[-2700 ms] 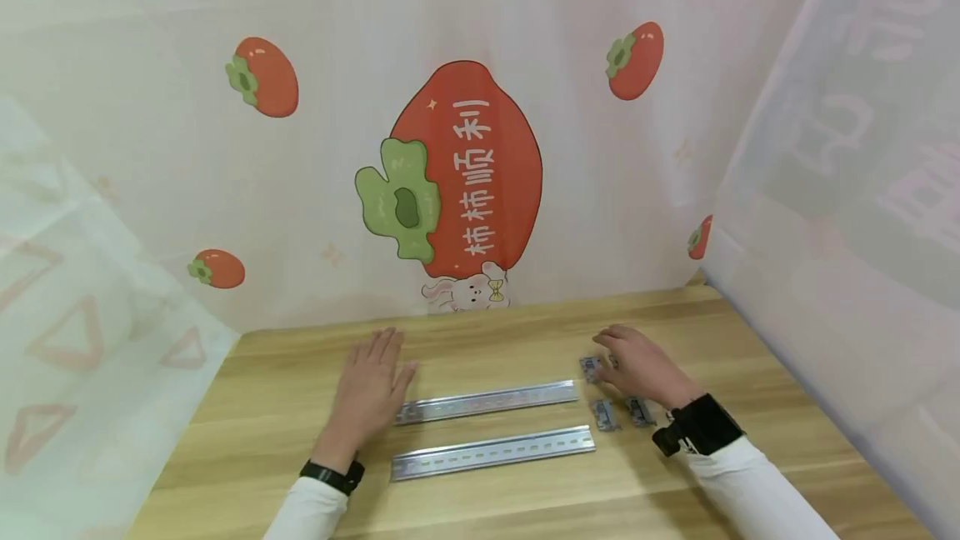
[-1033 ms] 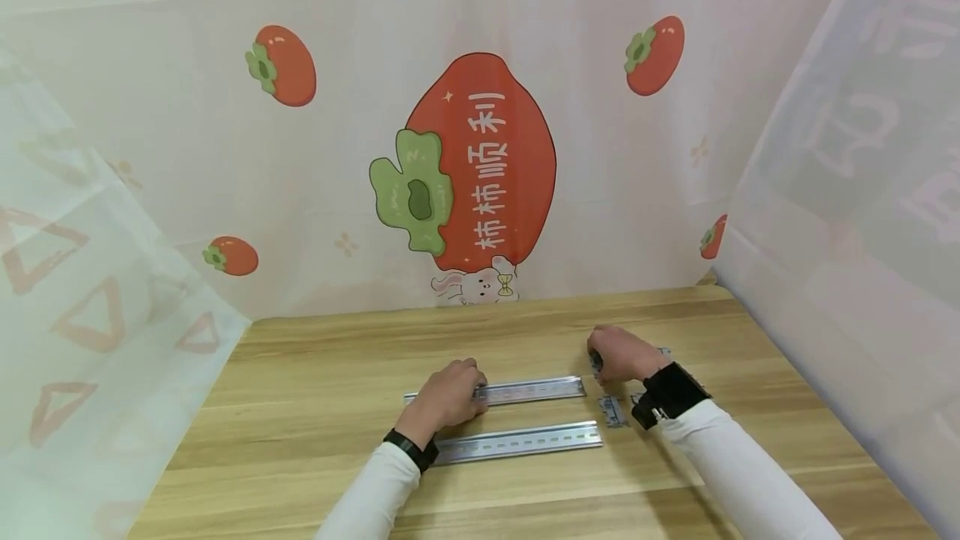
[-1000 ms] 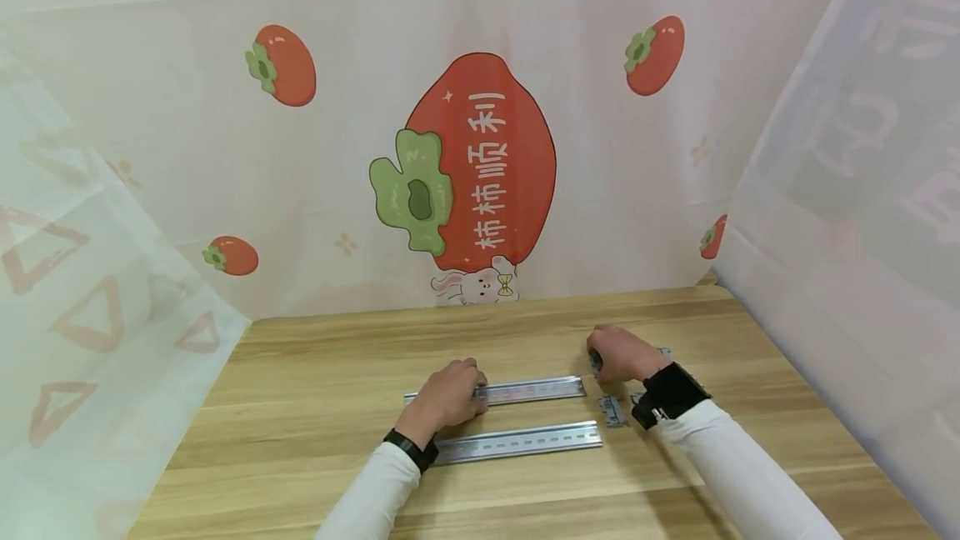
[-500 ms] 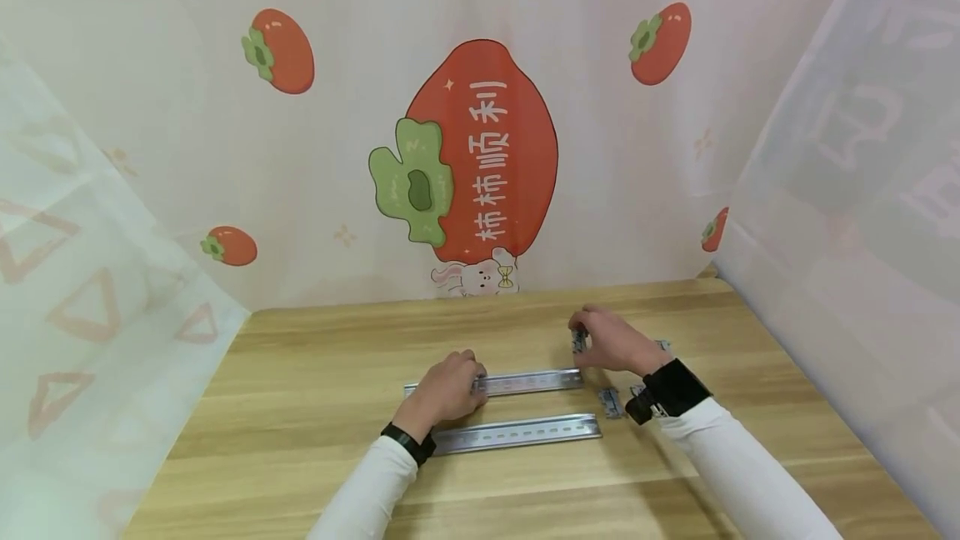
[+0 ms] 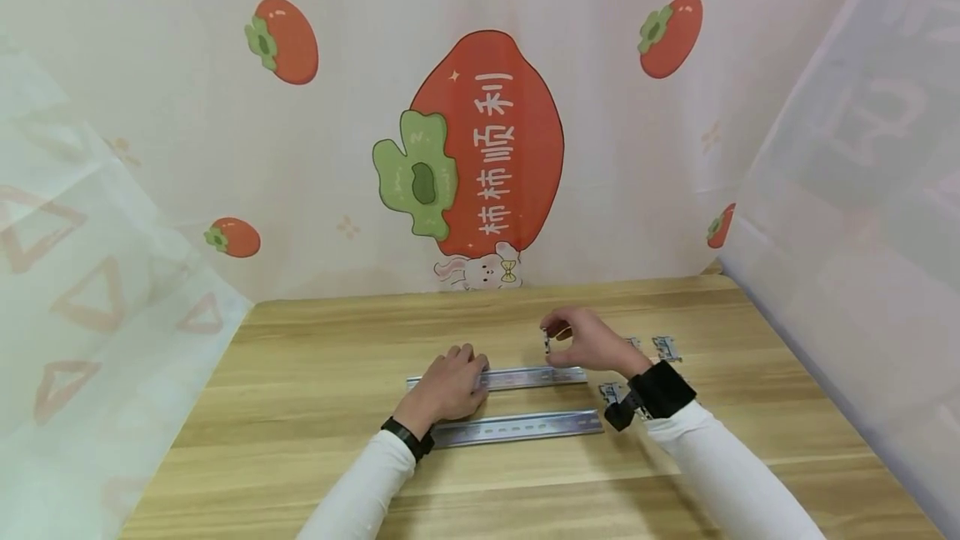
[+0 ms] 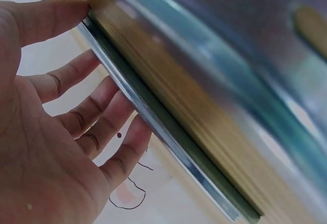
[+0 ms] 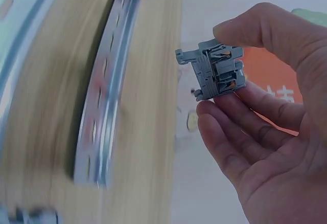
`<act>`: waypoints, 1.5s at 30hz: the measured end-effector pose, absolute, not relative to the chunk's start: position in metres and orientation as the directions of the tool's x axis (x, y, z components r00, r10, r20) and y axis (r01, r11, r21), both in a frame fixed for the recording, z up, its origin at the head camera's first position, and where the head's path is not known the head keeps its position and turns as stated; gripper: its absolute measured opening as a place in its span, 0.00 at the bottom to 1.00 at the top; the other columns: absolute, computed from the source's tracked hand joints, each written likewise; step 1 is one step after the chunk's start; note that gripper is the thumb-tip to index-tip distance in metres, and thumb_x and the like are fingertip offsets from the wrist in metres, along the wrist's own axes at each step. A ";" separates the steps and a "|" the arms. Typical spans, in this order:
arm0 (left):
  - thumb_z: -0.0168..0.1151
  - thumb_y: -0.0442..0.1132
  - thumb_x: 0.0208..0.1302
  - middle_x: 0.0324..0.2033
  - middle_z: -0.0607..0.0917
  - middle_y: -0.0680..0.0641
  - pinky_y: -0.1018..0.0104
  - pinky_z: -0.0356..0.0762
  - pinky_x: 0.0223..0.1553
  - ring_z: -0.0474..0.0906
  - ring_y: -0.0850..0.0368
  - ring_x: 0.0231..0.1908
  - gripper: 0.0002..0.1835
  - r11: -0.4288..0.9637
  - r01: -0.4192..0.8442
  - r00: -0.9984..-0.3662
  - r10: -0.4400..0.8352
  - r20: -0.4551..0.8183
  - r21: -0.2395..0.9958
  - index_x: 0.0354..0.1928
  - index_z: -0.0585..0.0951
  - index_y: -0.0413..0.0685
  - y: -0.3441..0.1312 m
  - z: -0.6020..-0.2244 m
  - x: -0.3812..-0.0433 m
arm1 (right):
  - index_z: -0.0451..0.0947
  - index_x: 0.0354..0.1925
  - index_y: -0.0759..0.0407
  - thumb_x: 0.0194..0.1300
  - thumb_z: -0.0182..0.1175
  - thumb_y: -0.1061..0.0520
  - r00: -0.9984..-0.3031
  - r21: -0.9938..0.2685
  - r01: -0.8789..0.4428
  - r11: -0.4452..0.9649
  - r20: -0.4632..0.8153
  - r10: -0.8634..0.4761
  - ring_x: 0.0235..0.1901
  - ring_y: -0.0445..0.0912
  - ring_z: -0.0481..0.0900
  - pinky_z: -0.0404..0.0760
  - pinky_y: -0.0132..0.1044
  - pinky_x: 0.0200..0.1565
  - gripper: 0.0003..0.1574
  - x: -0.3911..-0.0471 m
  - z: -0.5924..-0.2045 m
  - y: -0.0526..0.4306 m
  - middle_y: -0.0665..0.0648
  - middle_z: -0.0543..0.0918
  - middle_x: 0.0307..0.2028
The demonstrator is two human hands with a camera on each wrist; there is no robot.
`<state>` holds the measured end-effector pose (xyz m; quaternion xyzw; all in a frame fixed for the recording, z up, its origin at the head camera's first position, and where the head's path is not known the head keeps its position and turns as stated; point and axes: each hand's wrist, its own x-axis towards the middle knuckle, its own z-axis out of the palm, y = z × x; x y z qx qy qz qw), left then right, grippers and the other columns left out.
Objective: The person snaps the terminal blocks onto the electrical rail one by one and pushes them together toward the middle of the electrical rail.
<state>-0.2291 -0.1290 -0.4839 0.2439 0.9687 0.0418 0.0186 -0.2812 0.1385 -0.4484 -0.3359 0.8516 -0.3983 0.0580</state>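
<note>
Two slotted metal DIN rails lie roughly parallel on the wooden table. My left hand [image 5: 450, 386] grips the far rail [image 5: 532, 377] near its left part, thumb at one long edge and fingers at the other, as the left wrist view shows. The near rail [image 5: 525, 427] lies closer to me, its left end partly behind my left wrist. My right hand [image 5: 592, 342] pinches a grey terminal block [image 7: 219, 70] between thumb and fingers. It holds the block raised near the far rail's right end, apart from the rail in the right wrist view.
Several more terminal blocks lie right of the rails, including one at the back [image 5: 666, 347] and one at the front [image 5: 611, 392]; my right wrist and its black strap hide some partly. White printed cloth [image 5: 337, 148] stands behind and at both sides of the table [image 5: 300, 440].
My left hand has moved from flat on the table onto the far rail and grips it. My right hand has picked up a terminal block and carried it left toward that rail.
</note>
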 end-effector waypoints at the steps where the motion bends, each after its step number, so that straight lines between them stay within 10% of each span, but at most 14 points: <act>1: 0.54 0.53 0.62 0.41 0.70 0.50 0.55 0.68 0.43 0.66 0.54 0.44 0.19 0.878 0.471 -0.880 0.474 -0.016 0.088 0.52 0.73 0.53 -0.129 -0.484 -0.229 | 0.72 0.47 0.58 0.47 0.69 0.57 -0.765 -0.732 -0.520 0.440 0.171 -0.621 0.44 0.54 0.76 0.73 0.41 0.47 0.27 -0.281 -0.449 0.135 0.57 0.77 0.42; 45: 0.60 0.53 0.57 0.36 0.71 0.55 0.58 0.70 0.35 0.68 0.56 0.39 0.18 0.878 0.467 -0.883 0.469 0.004 0.110 0.45 0.77 0.52 -0.129 -0.483 -0.230 | 0.75 0.48 0.63 0.46 0.70 0.55 -0.736 -0.827 -0.356 0.436 -0.040 -0.676 0.41 0.48 0.76 0.73 0.34 0.43 0.30 -0.281 -0.480 0.064 0.55 0.78 0.41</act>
